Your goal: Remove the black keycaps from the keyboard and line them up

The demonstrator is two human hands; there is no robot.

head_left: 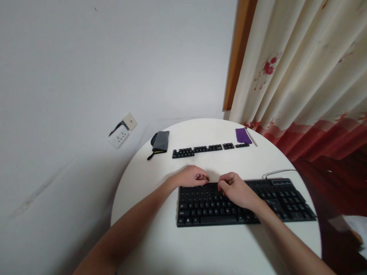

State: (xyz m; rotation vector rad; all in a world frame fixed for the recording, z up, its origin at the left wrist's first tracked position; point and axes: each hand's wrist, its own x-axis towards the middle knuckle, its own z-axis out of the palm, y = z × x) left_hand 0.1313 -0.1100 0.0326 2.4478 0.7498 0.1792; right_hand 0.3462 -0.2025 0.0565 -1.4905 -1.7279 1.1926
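A black keyboard (pixel 218 220) lies on the white round table, its near rows fitted with keys. In the upper left part of it, bare key posts show where caps are off. My left hand (pixel 190 177) rests at the keyboard's back edge with its fingers curled; whether anything is in them is hidden. Over the upper middle of the keyboard, my right hand (pixel 236 190) is closed in a pinch. Something thin shows at its fingertips, too small to name. Loose black keycaps (pixel 208 148) stand in rows behind the keyboard.
A grey pouch (pixel 161 141) with a dark strap lies at the back left of the table (pixel 160 244). At the back right are a purple cloth (pixel 243 135) and a thin pale stick (pixel 251 137). The keyboard's cable (pixel 279 171) runs rightward. A wall and a curtain (pixel 286 76) stand behind.
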